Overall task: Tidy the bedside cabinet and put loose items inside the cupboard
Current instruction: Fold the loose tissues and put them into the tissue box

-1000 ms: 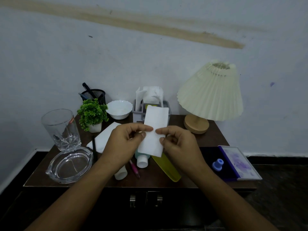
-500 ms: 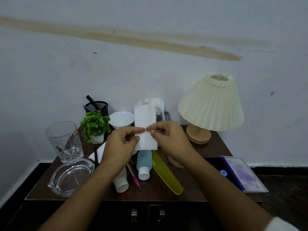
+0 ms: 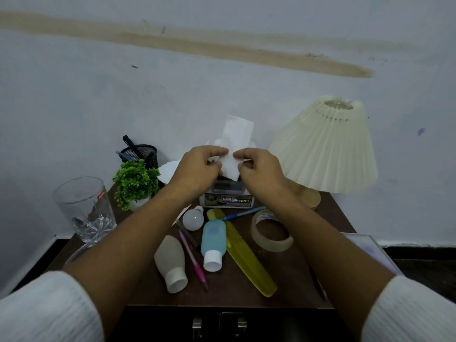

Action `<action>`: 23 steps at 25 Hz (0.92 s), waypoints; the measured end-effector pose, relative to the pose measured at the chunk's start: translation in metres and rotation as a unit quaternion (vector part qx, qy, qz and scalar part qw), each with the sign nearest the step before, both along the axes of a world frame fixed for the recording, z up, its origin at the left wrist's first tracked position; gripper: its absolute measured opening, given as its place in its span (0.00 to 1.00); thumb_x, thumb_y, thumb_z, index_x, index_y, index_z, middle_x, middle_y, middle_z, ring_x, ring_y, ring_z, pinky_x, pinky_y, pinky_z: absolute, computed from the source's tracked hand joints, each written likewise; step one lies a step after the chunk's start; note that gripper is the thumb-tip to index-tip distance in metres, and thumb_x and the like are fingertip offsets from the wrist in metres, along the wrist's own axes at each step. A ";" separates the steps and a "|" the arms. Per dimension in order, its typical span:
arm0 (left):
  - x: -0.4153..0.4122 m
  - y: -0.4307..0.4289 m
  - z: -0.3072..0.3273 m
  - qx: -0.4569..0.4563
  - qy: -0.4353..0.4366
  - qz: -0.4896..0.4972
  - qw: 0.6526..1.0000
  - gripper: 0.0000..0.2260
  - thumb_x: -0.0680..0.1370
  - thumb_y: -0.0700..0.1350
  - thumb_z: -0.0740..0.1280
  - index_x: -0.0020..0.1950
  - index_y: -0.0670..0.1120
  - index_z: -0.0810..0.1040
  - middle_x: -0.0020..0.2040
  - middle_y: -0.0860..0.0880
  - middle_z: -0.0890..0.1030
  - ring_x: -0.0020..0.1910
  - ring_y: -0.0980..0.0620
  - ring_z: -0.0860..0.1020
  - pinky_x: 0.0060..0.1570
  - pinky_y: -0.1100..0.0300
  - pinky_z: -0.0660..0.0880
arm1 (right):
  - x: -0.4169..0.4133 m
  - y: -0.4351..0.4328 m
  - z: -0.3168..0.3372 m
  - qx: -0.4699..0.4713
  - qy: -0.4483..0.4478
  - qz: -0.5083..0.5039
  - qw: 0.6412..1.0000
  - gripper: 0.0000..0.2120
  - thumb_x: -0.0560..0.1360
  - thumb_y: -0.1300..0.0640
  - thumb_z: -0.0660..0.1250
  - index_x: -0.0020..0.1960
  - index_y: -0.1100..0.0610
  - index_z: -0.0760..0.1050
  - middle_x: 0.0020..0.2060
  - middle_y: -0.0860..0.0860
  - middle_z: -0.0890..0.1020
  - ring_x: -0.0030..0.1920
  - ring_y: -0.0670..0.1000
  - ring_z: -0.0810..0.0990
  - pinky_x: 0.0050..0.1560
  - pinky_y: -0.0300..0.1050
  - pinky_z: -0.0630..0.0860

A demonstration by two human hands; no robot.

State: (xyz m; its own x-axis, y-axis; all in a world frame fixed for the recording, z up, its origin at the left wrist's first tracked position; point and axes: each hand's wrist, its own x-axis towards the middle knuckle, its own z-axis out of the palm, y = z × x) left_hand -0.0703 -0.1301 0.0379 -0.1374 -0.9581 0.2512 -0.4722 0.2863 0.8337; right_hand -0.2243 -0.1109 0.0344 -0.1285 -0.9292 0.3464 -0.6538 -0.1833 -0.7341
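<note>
Both hands have gone forward since half a second ago. The white tissue [image 3: 234, 141] I held flat and upright is now bunched in the middle, right above the tissue box [image 3: 227, 201]. My left hand [image 3: 197, 169] pinches the tissue's left side between thumb and forefinger. My right hand [image 3: 259, 169] pinches the right side the same way, other fingers curled. The tissue's top end stands up above the box and its lower corner hangs over the box's opening; I cannot tell if it touches.

On the cabinet top [image 3: 296, 280] in front of the box lie a light bulb [image 3: 193, 219], a blue bottle [image 3: 213, 239], a yellow comb [image 3: 246, 257] and a blue pen [image 3: 244, 213]. Front right is a tape roll [image 3: 271, 230]. Front left are a beige bottle [image 3: 171, 262] and a pink pen [image 3: 193, 260]. Left of the box is a potted plant [image 3: 135, 181], back left a mesh pen holder [image 3: 139, 153], far left a glass [image 3: 84, 208]. Right of the box is a pleated lamp [image 3: 325, 149].
</note>
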 end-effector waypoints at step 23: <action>0.006 -0.003 -0.001 0.015 -0.207 -0.047 0.977 0.19 0.80 0.40 0.66 0.72 0.48 0.75 0.67 0.46 0.79 0.58 0.44 0.81 0.57 0.55 0.77 | 0.002 0.002 -0.019 0.029 0.244 0.028 0.969 0.18 0.78 0.63 0.63 0.66 0.56 0.78 0.61 0.54 0.81 0.57 0.54 0.80 0.55 0.47 0.77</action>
